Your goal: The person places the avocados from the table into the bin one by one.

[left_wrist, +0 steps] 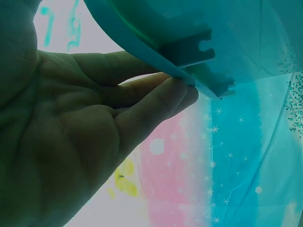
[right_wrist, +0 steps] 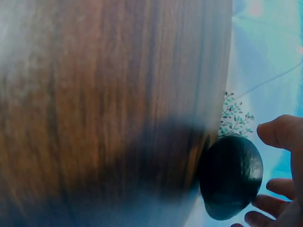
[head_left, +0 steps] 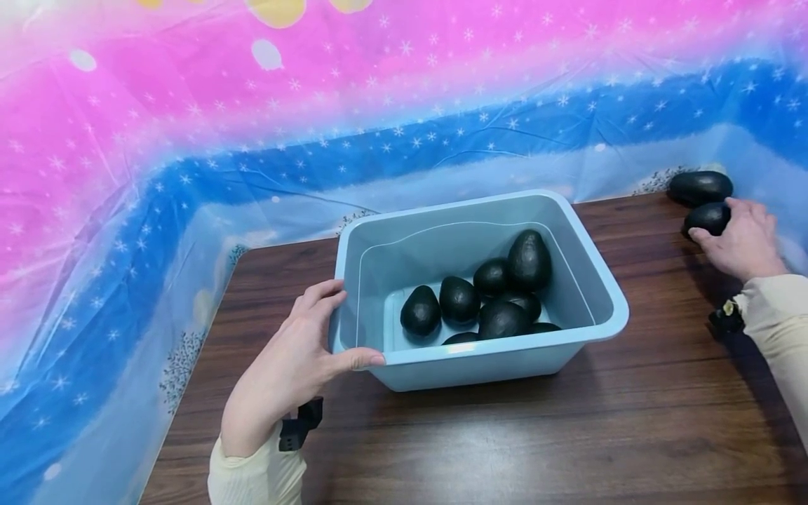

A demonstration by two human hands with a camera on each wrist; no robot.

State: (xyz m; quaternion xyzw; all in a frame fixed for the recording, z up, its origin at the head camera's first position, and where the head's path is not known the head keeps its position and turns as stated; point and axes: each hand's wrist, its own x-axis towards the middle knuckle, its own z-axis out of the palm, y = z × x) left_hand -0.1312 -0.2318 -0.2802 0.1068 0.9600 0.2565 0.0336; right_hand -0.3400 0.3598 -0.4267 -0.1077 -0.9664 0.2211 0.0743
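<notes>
Several dark, nearly black avocados (head_left: 420, 311) lie in a pale blue-grey plastic bin (head_left: 480, 375). My left hand (head_left: 297, 351) holds the bin's left end by the rim, thumb along the front edge. Seen from the left wrist, the fingers (left_wrist: 147, 101) of that hand bend against the underside of the rim (left_wrist: 142, 45). Far to the right, my right hand (head_left: 748, 242) is at an avocado (head_left: 707, 218) on the table. In the right wrist view its thumb and fingers are spread beside an avocado (right_wrist: 232, 177), with a gap at the thumb.
Another avocado (head_left: 701, 188) lies just behind, at the table's far right corner. The dark wood table (head_left: 480, 449) carries the bin. A pink and blue snowflake-patterned cloth (head_left: 429, 133) hangs along the back and left sides of the table, and at the right.
</notes>
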